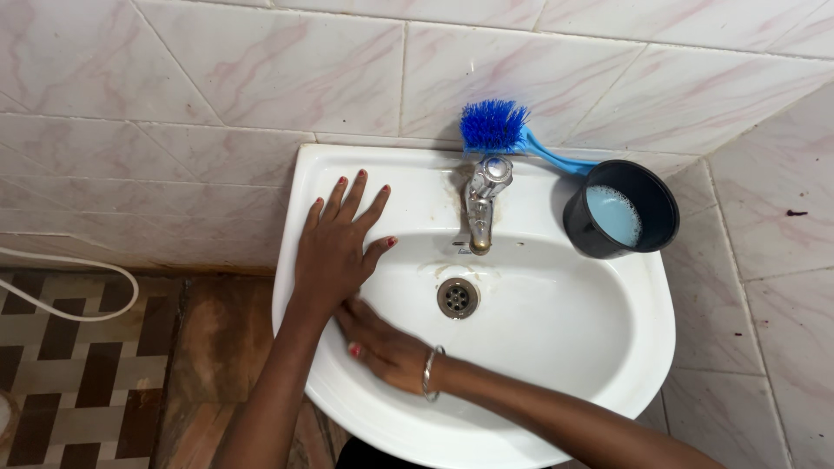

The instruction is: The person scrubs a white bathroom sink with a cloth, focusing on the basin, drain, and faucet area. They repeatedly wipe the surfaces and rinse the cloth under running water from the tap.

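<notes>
A white wall-mounted sink (608,347) fills the middle of the head view. My left hand (339,243) lies flat on its left rim, fingers spread, holding nothing. My right hand (382,347), with a metal bangle at the wrist, presses flat against the inside of the basin at the front left, partly under my left wrist. I cannot see anything held under it. The round metal drain (457,297) sits just to its right. A chrome tap (483,201) stands at the back of the sink.
A blue brush (499,128) lies on the sink's back rim against the tiled wall. A black cup (621,208) with pale soapy liquid stands on the right rim. A white hose (69,304) loops over the patterned floor at the left.
</notes>
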